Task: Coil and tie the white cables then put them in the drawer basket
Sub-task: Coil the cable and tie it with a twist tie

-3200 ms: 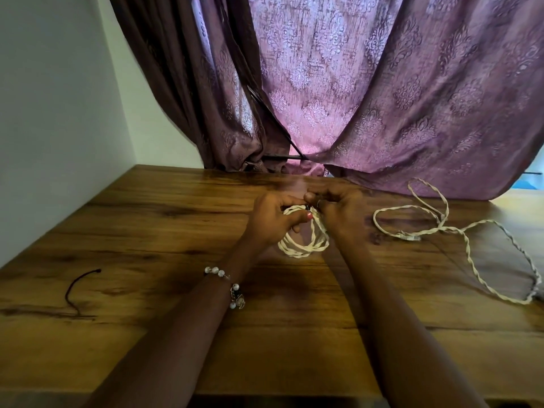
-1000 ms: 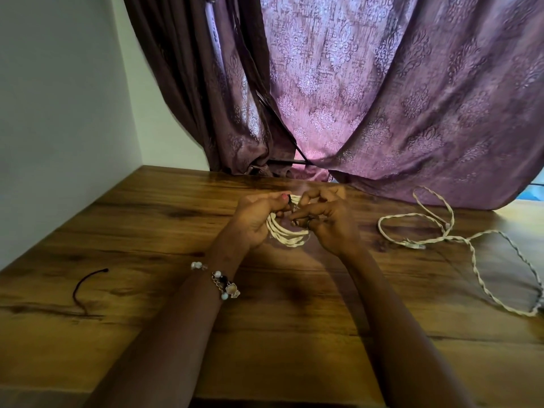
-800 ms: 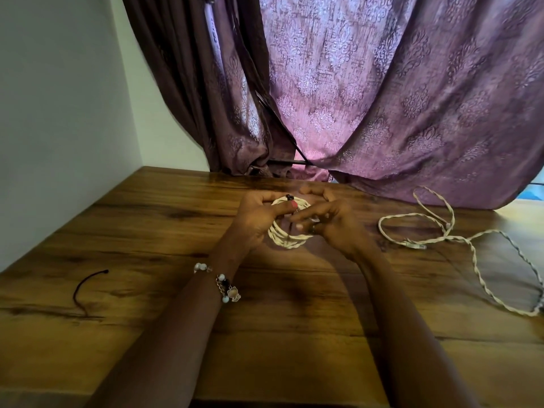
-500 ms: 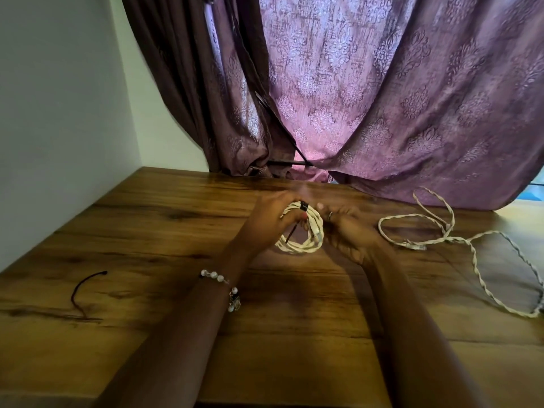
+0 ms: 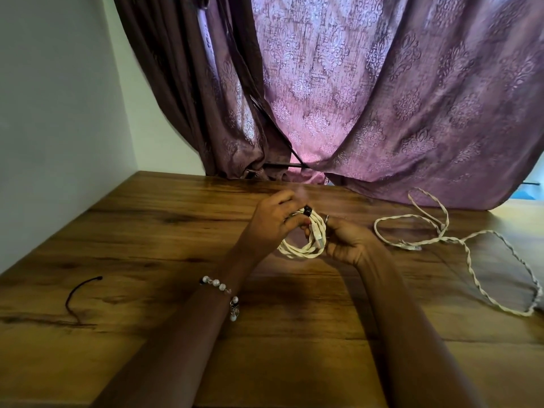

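Holding: the coiled white cable [image 5: 306, 241] hangs between the two hands just above the counter [image 5: 164, 237]; the left hand [image 5: 272, 223] has fingers curled round the coil's near-left arc, the right hand [image 5: 346, 241] pinches its right side.
Tie: a small black tie [image 5: 307, 211] sits at the top of the coil, between the fingertips of both hands; whether it is fully fastened cannot be told.
Risk, coil: if either grip eases before the tie bites, the loops would likely spring apart and the winding be lost.
Risk, plug: a connector end [image 5: 318, 241] lies against the coil by the right hand; left loose, it may slip out and trail.
Second cable: a loose white cable [image 5: 468, 254] sprawls on the counter to the right of the right hand, well apart, uncoiled.
Spare tie: a black cord [image 5: 77, 293] lies far left of the left hand.
Backdrop: a purple curtain [image 5: 368, 98] drapes beyond both hands.
Obstruction: no drawer basket shows in view.
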The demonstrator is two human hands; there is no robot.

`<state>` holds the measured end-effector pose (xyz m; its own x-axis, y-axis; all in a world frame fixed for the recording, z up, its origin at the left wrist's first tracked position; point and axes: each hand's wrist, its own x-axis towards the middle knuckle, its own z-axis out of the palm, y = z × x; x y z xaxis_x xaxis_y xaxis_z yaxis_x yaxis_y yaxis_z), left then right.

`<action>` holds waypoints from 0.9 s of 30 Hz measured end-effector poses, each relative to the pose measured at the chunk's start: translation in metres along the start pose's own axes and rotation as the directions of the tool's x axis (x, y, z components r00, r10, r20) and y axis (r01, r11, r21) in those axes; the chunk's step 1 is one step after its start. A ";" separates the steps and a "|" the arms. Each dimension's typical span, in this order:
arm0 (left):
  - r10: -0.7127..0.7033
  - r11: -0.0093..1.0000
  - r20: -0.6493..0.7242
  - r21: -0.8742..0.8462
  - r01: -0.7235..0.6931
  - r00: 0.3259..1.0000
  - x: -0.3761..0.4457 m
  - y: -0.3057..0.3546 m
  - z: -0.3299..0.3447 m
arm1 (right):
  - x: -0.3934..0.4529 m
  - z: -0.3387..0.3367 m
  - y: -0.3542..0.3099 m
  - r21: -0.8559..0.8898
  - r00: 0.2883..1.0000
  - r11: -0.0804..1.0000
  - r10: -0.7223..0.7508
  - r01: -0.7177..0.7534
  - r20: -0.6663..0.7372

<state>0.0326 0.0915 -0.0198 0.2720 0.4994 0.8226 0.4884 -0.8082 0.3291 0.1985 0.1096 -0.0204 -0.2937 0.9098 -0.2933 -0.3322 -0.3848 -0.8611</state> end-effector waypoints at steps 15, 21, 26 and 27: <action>0.010 1.000 -0.032 0.001 -0.010 0.999 -0.003 -0.001 0.004 | 0.011 0.001 0.000 -0.045 0.983 0.987 -0.158 0.154 -0.096; -0.252 0.948 -0.079 -0.222 0.230 0.964 -0.005 -0.003 0.008 | 0.009 0.007 0.000 0.203 0.981 0.960 -0.190 0.194 -0.041; -0.488 0.760 -0.005 -0.494 0.422 0.873 -0.005 0.001 0.013 | 0.011 0.005 0.001 0.234 0.953 0.928 -0.301 0.289 0.017; -0.509 0.730 0.012 -0.524 0.439 0.861 -0.004 0.002 0.014 | 0.010 0.004 0.001 0.217 0.947 0.926 -0.321 0.309 0.023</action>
<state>0.0438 0.0920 -0.0292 -0.0045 0.8450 0.5348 0.0414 -0.5342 0.8444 0.1915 0.1176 -0.0220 -0.1916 0.9814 0.0083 -0.5926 -0.1090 -0.7981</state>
